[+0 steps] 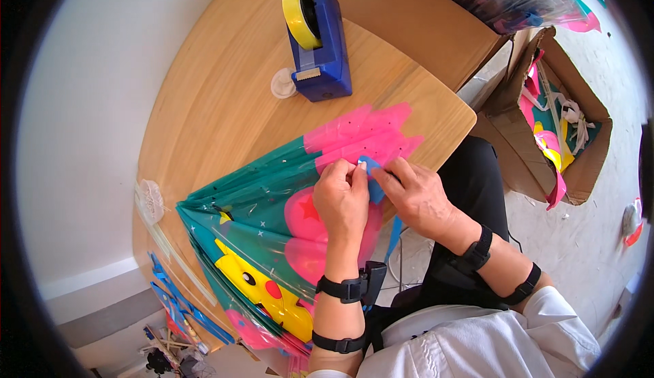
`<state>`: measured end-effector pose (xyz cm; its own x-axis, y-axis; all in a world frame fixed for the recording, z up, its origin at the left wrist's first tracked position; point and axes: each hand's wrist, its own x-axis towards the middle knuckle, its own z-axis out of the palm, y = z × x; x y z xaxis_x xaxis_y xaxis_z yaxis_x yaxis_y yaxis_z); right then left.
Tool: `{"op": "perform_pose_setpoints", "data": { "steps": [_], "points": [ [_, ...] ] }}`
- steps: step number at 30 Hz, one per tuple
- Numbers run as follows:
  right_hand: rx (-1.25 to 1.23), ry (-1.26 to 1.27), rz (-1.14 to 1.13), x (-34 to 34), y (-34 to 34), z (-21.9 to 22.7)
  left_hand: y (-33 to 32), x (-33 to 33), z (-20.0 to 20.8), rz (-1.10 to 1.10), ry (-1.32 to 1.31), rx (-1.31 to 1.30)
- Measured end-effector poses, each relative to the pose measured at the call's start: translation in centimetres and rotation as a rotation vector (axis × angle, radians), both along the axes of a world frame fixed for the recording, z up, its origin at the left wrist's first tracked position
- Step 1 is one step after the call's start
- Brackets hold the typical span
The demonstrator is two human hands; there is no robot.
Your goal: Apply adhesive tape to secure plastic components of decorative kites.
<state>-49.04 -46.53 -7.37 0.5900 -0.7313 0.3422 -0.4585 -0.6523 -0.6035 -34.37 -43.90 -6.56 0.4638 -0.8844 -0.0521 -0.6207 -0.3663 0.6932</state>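
L hand (343, 195) & R hand (422, 201) pinch the blue strip (368, 164); plastic sheet (264, 208) looks light, soft, slippery, prob. best held by gathered folds (252, 174).

Pale wall (82, 139) beside a rounded wooden table (225, 71), grey floor (565, 242).

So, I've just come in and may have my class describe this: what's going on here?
A person's left hand and right hand are pinching a flat blue strip over the pink end of a gathered green-and-pink plastic sheet on a pale wooden table. The fingers hide whether the strip is fastened. A blue tape dispenser with a yellow tape roll stands farther back, and an open brown cardboard box of coloured scraps sits off to the right.
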Motion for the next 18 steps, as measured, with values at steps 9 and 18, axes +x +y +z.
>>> {"op": "perform_pose_setpoints", "data": {
  "steps": [9, 18],
  "points": [
    [-0.018, 0.119, -0.043, 0.60, -0.29, 0.48, -0.33, -0.34, -0.14, 0.008, -0.126, 0.013],
    [-0.063, 0.222, -0.034, 1.03, -0.31, 0.51, -0.53, -0.24, -0.70, 0.079, -0.086, -0.026]
  ]
}}
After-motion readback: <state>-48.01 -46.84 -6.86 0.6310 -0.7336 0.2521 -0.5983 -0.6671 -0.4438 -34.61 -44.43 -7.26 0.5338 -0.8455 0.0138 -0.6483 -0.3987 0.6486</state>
